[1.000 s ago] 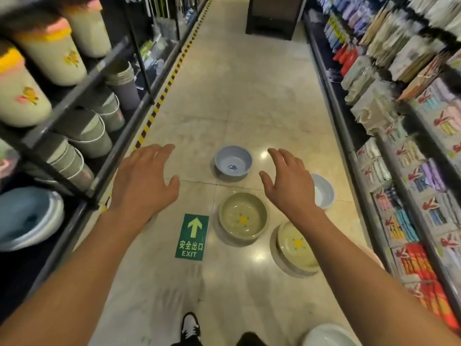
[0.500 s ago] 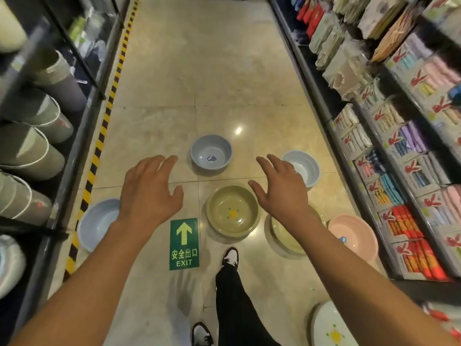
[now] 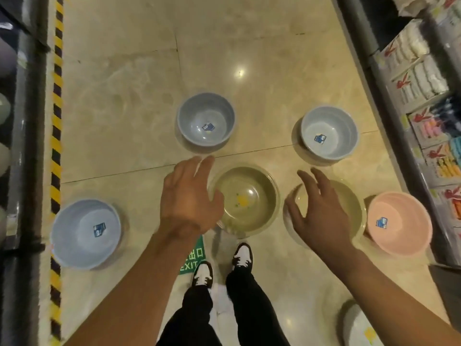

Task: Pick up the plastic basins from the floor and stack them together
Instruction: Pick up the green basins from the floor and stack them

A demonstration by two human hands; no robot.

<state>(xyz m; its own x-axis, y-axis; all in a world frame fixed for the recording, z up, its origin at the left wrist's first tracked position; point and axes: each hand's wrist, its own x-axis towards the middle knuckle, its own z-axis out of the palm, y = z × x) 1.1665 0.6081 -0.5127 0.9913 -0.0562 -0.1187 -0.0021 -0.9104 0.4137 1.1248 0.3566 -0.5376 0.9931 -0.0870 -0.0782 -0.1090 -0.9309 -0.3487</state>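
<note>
**Spotter:** What's changed on your feed?

**Operator:** I've walked right up and tipped the view down. A second ago the basins lay ahead down the aisle; now they ring my shoes on the floor (image 3: 129,53). My left hand (image 3: 189,198) has dropped over the near rim of the green basin (image 3: 249,201), fingers spread, gripping nothing. My right hand (image 3: 321,208) hangs spread over the second green basin (image 3: 354,203), also empty.

**Spotter:** Contact yet?

**Operator:** I can't tell; the left hand covers the rim there. Nothing is lifted or stacked. The far blue basin (image 3: 206,119), the pale blue basin (image 3: 329,133), the large blue basin (image 3: 86,233) by the striped tape (image 3: 57,101) and the pink basin (image 3: 399,223) all sit apart.

**Spotter:** So?

**Operator:** I judge the approach done; the first pickup comes next, likely a green one.
</note>
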